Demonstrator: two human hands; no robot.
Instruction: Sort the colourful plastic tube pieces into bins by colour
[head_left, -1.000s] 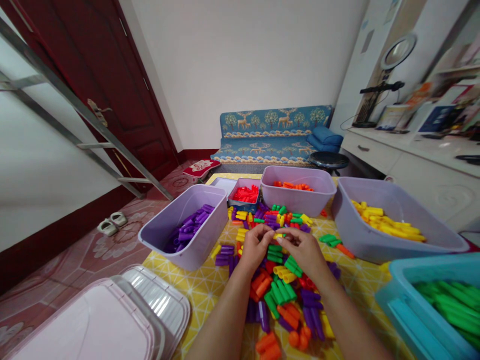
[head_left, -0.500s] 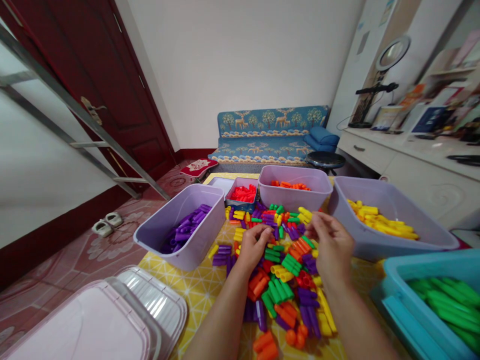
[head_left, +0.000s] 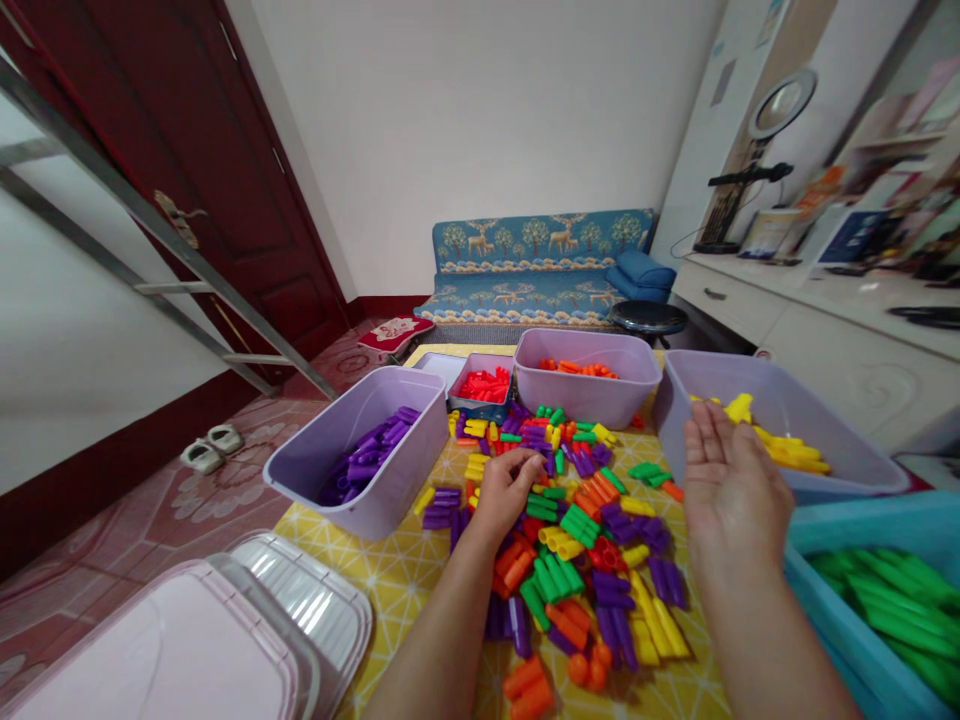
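My right hand (head_left: 731,485) is at the near rim of the lilac bin of yellow pieces (head_left: 832,440). Its palm faces up, its fingers are stretched out and it holds nothing. A yellow plastic piece (head_left: 739,408) shows just beyond the fingertips, over the other yellow ones. Above the loose pile, my left hand (head_left: 510,490) has thumb and fingertips pinched together; whatever they hold is hidden. Purple, green, orange, red and yellow plastic tube pieces lie mixed under and beside it, among them a green group (head_left: 556,578) and a yellow group (head_left: 560,543).
Lilac bins hold purple pieces (head_left: 375,450) and orange pieces (head_left: 577,370). A small box (head_left: 484,410) contains red ones. At the right stands a turquoise bin (head_left: 825,600) with green pieces. Stacked lids (head_left: 165,640) lie at the front left. A yellow patterned cloth (head_left: 397,590) covers the table.
My right hand has moved right from the pile to the bin of yellow pieces and has opened, palm up. My left hand has stayed pinched over the pile.
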